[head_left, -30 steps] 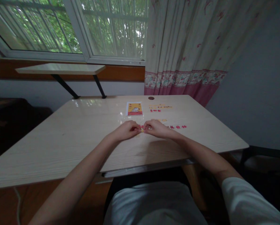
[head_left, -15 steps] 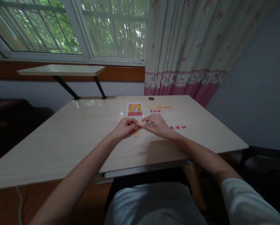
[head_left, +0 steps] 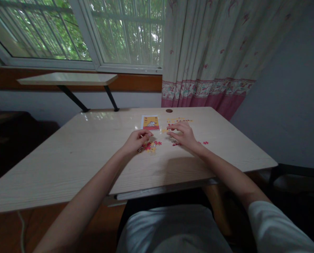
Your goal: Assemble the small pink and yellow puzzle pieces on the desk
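My left hand [head_left: 136, 141] is over the left edge of a loose heap of jigsaw pieces [head_left: 152, 147], red, yellow and pale. Its thumb and fingertips are pressed together; whatever they pinch is too small to make out. To the right, my right hand [head_left: 185, 135] hovers low above the table, thumb and forefinger spread with a gap between them. Just off its fingertips lies a bit of yellow [head_left: 165, 130]. Red pieces [head_left: 205, 143] show past its wrist, partly covered by the hand.
A picture card [head_left: 150, 123] with a white animal on yellow and red lies behind the heap. Rows of yellow pieces [head_left: 183, 120] lie at the back right, near a round hole [head_left: 169, 110] in the tabletop [head_left: 80, 158]. A raised shelf [head_left: 69, 78] stands back left.
My hands have drawn apart: the right moved right and slightly away, the left slightly left. More of the heap between them is now uncovered.
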`<state>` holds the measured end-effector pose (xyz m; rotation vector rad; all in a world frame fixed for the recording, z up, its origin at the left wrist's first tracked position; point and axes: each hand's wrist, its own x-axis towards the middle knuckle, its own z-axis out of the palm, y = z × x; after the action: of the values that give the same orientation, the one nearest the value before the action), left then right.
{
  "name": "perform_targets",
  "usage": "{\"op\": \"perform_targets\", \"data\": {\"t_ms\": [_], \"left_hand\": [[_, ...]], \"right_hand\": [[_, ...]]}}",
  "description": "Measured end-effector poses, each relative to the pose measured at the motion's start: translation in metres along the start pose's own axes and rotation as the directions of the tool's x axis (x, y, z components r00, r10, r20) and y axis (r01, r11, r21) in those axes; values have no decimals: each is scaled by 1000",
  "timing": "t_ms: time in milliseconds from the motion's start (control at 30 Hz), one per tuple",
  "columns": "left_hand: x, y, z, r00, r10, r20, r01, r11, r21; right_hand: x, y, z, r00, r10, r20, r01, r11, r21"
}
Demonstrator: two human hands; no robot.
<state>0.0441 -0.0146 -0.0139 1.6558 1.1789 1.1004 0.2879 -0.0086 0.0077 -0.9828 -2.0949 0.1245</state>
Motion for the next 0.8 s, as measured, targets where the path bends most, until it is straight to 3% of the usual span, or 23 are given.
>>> {"op": "perform_targets", "data": {"t_ms": [133,300,433,567,667,800], "left_hand": [[2,-6,-3,1000,7,-3,-7,998,55],[2,-10,-5,999,32,10,-33,992,118],[3,-12,-6,998,58,34,-63,983,170],[3,-11,-9,995,83,59,-95,966,239],[2,-8,-12,991,108,82,-127,949,289],[2,-6,-14,987,131,90,-154,928,339]], "right_hand": [[4,8,-12,999,-26,-40,27,999,23],[14,36,-45,992,8,126,-3,999,-41],[5,71,-63,916,203,346,-176,978,-109],[-17,95,-66,810,359,463,-344,931,-120],[-28,103,-63,764,365,532,-387,919,-74],[-30,107,-58,748,332,575,-366,929,-60]]}}
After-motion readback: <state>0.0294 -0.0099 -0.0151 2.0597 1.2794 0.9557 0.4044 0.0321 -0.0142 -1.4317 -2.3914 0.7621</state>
